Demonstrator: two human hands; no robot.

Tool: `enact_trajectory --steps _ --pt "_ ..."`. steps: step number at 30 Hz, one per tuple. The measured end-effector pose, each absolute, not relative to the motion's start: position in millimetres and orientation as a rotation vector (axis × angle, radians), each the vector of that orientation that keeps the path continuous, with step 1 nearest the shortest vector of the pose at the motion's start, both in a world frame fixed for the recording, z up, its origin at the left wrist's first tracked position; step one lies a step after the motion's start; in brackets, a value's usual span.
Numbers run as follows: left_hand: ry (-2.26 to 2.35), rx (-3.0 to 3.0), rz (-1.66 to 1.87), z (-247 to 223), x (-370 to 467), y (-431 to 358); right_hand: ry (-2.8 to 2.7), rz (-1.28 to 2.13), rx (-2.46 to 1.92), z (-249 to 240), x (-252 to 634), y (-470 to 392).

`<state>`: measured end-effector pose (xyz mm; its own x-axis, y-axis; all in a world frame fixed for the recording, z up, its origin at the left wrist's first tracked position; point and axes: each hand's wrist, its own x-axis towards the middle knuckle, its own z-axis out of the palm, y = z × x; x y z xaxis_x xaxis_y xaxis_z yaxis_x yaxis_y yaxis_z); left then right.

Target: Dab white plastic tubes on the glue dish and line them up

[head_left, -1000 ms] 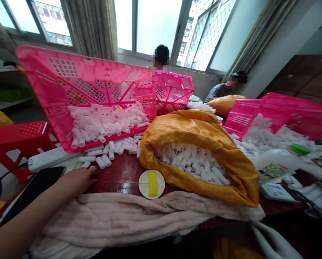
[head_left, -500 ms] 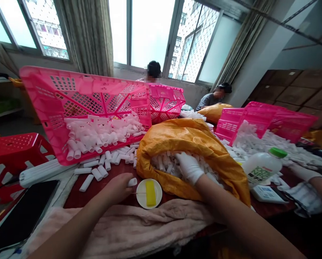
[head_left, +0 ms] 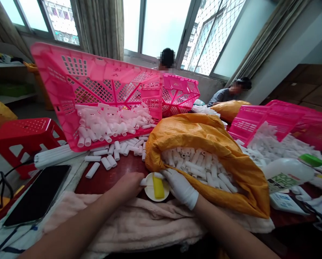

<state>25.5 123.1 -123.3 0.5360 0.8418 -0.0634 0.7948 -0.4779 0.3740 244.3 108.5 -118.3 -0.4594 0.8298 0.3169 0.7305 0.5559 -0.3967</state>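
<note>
White tube (head_left: 143, 182) in left hand (head_left: 130, 184)

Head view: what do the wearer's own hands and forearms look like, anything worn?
Left hand: no glove visible. Right hand: plain white, close-fitting glove ending around the wrist, no marking legible. Left forearm and right forearm: bare, with no sleeve, watch or cable visible on either.

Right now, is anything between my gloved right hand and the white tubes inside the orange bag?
Yes: the near rim of the orange bag lies between your right hand and the white tubes inside. Nothing visible covers the bag's open mouth, so reaching over that rim looks feasible.
</note>
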Motion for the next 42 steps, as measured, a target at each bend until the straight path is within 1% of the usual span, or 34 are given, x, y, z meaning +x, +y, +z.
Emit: enact_trajectory --steps 4,6,9,14,16,20,25,27,30,32,36,38,40,42 --pt "1.294 2.459 0.169 -123 28 119 -2.584 0.311 -1.109 -112 252 99" --pt "1.268 2.469 0.167 -123 28 119 -2.559 0.357 -1.084 -110 254 94" --pt "1.273 2.473 0.172 -122 28 119 -2.398 0.351 -1.182 -110 255 89" --pt "1.261 2.496 0.192 -121 26 121 -2.610 0.313 -0.979 -104 257 80" --pt "1.236 2.503 0.192 -121 25 121 -2.553 0.304 -1.032 -101 256 79" --pt "1.242 2.505 0.195 -122 24 122 -2.567 0.194 -1.154 -104 253 82" --pt "1.259 2.508 0.198 -124 23 124 -2.744 -0.022 -0.972 -111 258 77" --pt "1.263 2.504 0.196 -125 23 124 -2.825 -0.060 -0.867 -111 260 73" --pt "1.283 2.496 0.183 -125 22 124 -2.835 0.033 -0.743 -110 259 68" --pt "1.316 2.506 0.207 -124 22 124 -2.684 0.171 -0.748 -112 255 67" --pt "1.369 2.566 0.382 -120 22 121 -1.977 0.505 -0.862 -118 240 73" --pt "1.342 2.553 0.433 -118 22 120 -1.716 0.604 -0.905 -118 231 78" --pt "1.288 2.495 0.444 -118 23 119 -1.647 0.640 -0.917 -114 223 83" --pt "1.229 2.422 0.434 -119 24 117 -1.770 0.631 -0.854 -104 219 84"
